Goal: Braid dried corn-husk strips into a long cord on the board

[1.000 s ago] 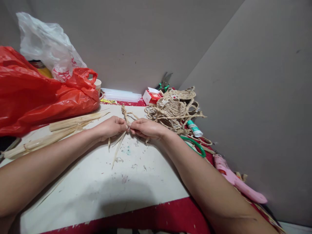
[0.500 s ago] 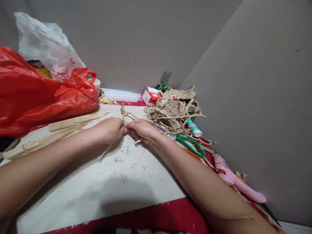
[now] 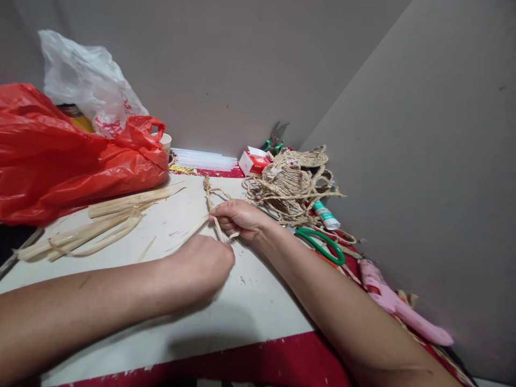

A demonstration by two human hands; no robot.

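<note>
My right hand (image 3: 237,217) pinches a tan cord of twisted dried straw (image 3: 208,198) near the middle of the white board (image 3: 169,333). The cord's knotted end lies beyond my fingers, and a thin side strand runs to the right. Closer to me, my left hand (image 3: 205,266) is closed at the lower end of a pale strip (image 3: 219,230) that comes from the cord. Its fingertips are mostly hidden behind the hand. Another thin strand sticks out leftward from my right fingertips. Several flat dried strips (image 3: 116,226) lie on the board to the left.
A red plastic bag (image 3: 80,166) and a clear bag (image 3: 92,75) stand at the left. Right of my hands are a heap of braided rope (image 3: 296,180), green-handled scissors (image 3: 322,246), a white-and-green tube (image 3: 326,216) and a pink glue gun (image 3: 403,306). Pruning shears (image 3: 275,138) lean on the wall.
My left hand has moved away from my right hand, toward me and slightly right, drawing a strip along. My right hand keeps its pinch on the cord. The view has shifted slightly.
</note>
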